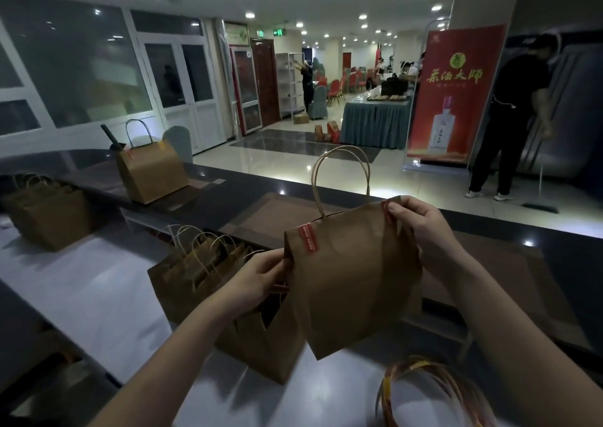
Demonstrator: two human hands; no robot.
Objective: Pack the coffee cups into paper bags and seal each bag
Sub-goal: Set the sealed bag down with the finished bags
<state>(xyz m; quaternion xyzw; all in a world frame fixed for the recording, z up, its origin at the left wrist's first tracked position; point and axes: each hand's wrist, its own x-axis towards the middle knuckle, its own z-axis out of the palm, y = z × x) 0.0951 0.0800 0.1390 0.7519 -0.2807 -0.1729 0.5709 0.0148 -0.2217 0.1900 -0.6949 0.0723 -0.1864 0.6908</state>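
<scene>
Both hands hold a folded-shut bag (352, 280) lifted above the desk (98, 296), the left hand (261, 275) pinching its left edge and the right hand (421, 227) pressing a red sticker (387, 213) at the top corner, so sealing seems nearly finished and the next move is likely setting it down.

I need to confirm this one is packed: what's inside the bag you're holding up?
Cannot tell. The held bag is folded shut, one red seal sticker on its top, another under the right hand. The left hand pinches its side. Its contents are covered.
</scene>
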